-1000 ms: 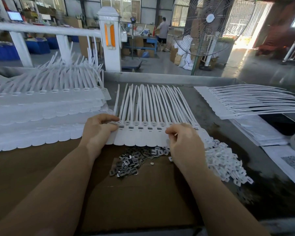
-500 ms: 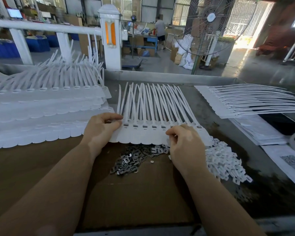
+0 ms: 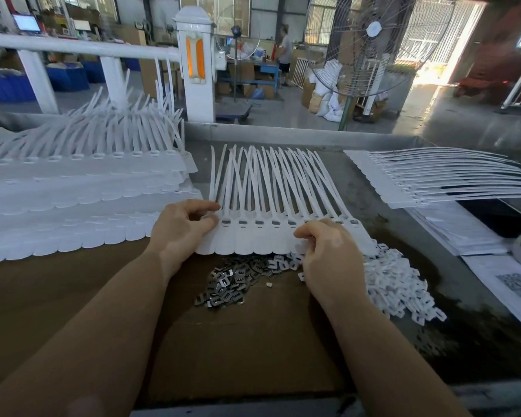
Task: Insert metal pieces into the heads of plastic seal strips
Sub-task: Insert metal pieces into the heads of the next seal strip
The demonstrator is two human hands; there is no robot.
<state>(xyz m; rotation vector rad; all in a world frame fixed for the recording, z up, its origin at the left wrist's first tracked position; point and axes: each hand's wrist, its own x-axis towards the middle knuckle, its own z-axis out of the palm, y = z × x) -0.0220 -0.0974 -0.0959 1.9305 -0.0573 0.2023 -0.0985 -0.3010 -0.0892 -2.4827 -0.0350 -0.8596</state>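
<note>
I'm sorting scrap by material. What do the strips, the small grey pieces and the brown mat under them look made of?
Strips: likely plastic, matte white, their thin tails bending and curling. Grey pieces: probably stamped sheet metal, with bright glints on flat faces. Brown mat: looks like cardboard, dull brown with a crease line. White clips: apparently plastic too, same matte white.

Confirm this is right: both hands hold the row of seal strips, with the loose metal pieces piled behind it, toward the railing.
Not quite. The head view shows the metal pieces piled in front of the row of seal strips, nearer the person. Left hand and right hand do hold the row.
</note>
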